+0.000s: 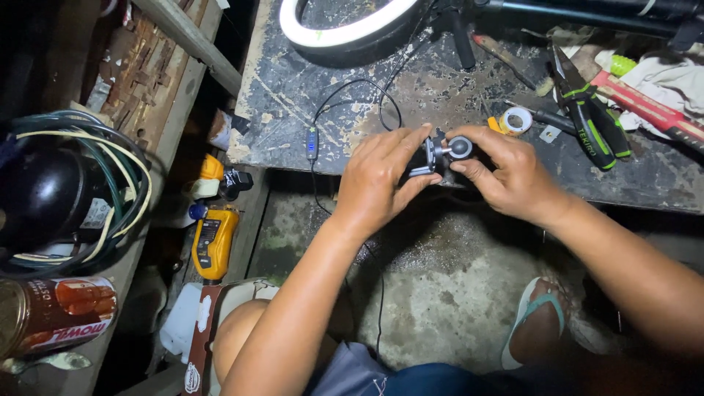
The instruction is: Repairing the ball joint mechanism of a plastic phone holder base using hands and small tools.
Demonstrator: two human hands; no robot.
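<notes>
Head view, from left to right: a black rounded compressor [40, 194] wrapped in a coil of green and cream wires [121, 183] sits on a shelf at the far left, with a printed tin can [51, 315] lying on its side below it. Further right, down beside the table, a yellow multimeter [213, 242] rests in the shadow. The scarred dark table [293, 95] carries a white ring light [345, 26] at its far edge, and a thin black cable with an inline switch [312, 143] loops across the top and hangs over the near edge. Just over that near edge the left hand [378, 183] pinches a small black ball-head mount [440, 152]: its fingers [411, 143] are curled close together, the thumb beneath and the forefinger above the clamp end. The right hand [510, 172] meets it from the other side, its fingers [477, 139] closed lightly around the grey ball, thumb tip below and forefinger arched over the top. The mount is thus held between both hands, above the table's front edge, not resting on the surface. Right of the hands lie a roll of tape [517, 119], black-and-green pliers [590, 117] and a red-handled tool [645, 110] on a rag. Below, on the concrete floor, a foot wears a pale sandal [535, 319].
</notes>
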